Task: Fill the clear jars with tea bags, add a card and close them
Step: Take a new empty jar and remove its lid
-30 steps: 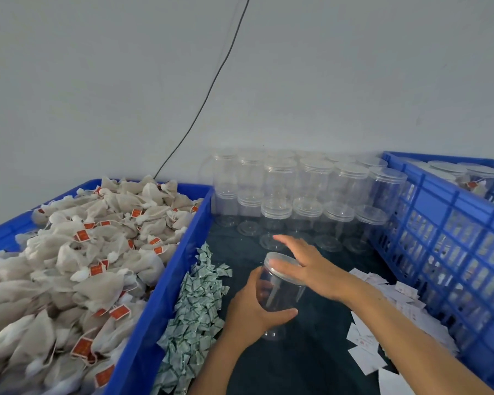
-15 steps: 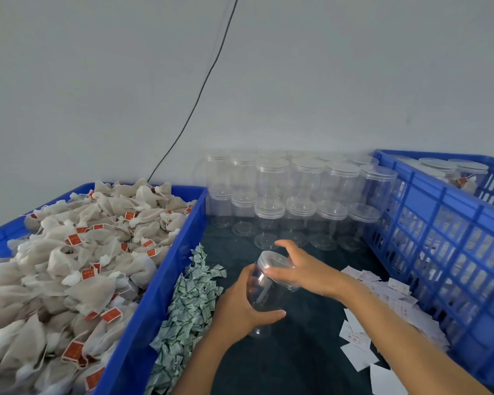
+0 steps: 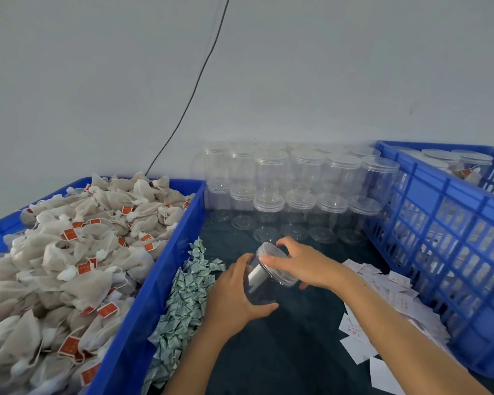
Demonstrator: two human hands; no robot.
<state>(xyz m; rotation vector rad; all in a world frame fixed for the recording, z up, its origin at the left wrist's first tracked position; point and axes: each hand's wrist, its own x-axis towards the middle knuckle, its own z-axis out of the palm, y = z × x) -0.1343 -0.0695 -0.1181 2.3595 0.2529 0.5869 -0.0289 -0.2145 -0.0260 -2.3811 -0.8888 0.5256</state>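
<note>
The left hand grips a tilted clear jar above the table's middle. The right hand curls round its lid.

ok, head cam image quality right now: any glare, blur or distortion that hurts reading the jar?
Head view: light is soft and even, shadows faint. A bright glare streak runs down the held jar, gripped by the left hand; its lid under the right hand looks slightly soft. The stacked empty jars wash into the pale wall. Wide-angle bending tilts the blue crate.
</note>
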